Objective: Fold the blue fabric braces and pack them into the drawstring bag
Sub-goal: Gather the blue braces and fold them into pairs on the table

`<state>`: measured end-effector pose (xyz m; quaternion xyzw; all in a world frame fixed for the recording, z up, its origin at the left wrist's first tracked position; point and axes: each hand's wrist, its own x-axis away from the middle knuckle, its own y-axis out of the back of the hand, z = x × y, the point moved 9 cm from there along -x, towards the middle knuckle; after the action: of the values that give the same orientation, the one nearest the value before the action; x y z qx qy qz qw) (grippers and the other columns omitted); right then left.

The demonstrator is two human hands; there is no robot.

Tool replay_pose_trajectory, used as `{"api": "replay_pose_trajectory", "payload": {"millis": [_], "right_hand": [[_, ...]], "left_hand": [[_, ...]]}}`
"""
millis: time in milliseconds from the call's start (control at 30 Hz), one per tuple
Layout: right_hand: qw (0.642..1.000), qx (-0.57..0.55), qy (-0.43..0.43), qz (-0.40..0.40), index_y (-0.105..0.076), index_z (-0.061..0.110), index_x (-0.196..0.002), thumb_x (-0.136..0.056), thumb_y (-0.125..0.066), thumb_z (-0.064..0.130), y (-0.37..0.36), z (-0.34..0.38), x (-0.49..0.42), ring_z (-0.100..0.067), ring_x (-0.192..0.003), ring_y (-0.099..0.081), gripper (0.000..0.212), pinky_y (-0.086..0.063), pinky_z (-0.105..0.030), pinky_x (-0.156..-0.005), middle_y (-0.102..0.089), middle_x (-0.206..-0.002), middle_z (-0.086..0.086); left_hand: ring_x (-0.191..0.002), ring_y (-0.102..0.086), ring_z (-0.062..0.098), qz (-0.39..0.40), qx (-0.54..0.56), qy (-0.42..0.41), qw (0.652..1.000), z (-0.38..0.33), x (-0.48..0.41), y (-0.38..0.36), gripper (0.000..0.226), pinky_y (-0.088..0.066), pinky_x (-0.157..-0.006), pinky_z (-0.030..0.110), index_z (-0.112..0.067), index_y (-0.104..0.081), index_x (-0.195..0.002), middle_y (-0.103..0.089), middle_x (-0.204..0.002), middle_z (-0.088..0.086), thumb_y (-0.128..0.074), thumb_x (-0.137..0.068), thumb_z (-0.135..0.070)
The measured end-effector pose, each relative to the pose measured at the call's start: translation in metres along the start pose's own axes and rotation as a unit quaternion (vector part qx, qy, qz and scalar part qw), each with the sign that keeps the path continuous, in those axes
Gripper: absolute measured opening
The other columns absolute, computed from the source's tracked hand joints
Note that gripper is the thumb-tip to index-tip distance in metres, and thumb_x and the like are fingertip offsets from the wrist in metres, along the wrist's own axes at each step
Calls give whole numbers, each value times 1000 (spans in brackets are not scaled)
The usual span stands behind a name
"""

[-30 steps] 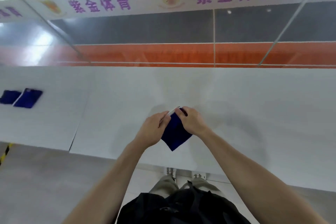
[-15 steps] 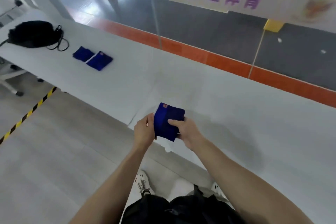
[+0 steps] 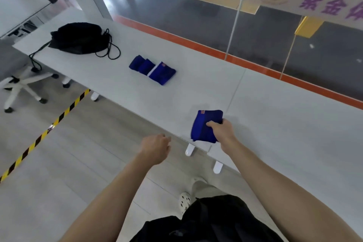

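Note:
My right hand [image 3: 221, 130] grips a folded blue brace [image 3: 204, 126] with a small orange label, held just over the near edge of the white table [image 3: 275, 120]. My left hand [image 3: 156, 148] hangs off the table over the floor, fingers loosely curled, holding nothing. Farther left on the table lie two folded blue braces [image 3: 152, 69] side by side. Beyond them, at the table's far left end, sits the black drawstring bag [image 3: 78, 37], its cords trailing over the surface and the edge.
A white swivel chair base [image 3: 23, 84] stands on the floor at the left. Yellow-black hazard tape [image 3: 49, 129] runs across the grey floor. A glass wall with an orange strip [image 3: 255, 65] borders the table's far side.
My left hand has let go of the folded brace and dropped away to the left. The right hand alone holds it now. The view has swung left, bringing the bag fully into sight.

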<state>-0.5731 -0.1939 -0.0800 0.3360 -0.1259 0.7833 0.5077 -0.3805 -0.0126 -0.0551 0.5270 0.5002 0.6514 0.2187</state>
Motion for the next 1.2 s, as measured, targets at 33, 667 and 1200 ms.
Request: {"api": "replay_pose_trajectory", "payload": {"millis": [33, 667, 1200], "right_hand": [[1000, 1, -8, -6, -64, 15, -114, -96, -76, 16, -8, 3, -8, -30, -104, -74, 22, -63, -53, -98, -75, -113, -8], [912, 357, 95, -176, -58, 4, -137, -91, -75, 23, -140, 119, -149, -38, -127, -57, 52, -51, -51, -107, -59, -137, -16], [861, 495, 83, -78, -11, 32, -176, -116, -40, 39, -199, 70, -158, -23, -171, 4, 66, -5, -41, -138, 2, -184, 0]], "left_hand": [[-114, -73, 35, -6, -12, -3, 1000, 11, -8, 6, 38, -61, -92, 43, -18, -67, -141, -69, -132, 6, -47, -114, -38], [-116, -69, 26, -5, -66, -106, 992, 176, -200, 120, 35, -57, -94, 42, -21, -66, -140, -67, -132, 2, -48, -114, -36], [-174, 2, 33, 27, -205, -361, 909, 139, -342, 117, 82, -7, -140, 53, -31, -15, -179, -2, -187, 11, -60, -111, -45]]}}
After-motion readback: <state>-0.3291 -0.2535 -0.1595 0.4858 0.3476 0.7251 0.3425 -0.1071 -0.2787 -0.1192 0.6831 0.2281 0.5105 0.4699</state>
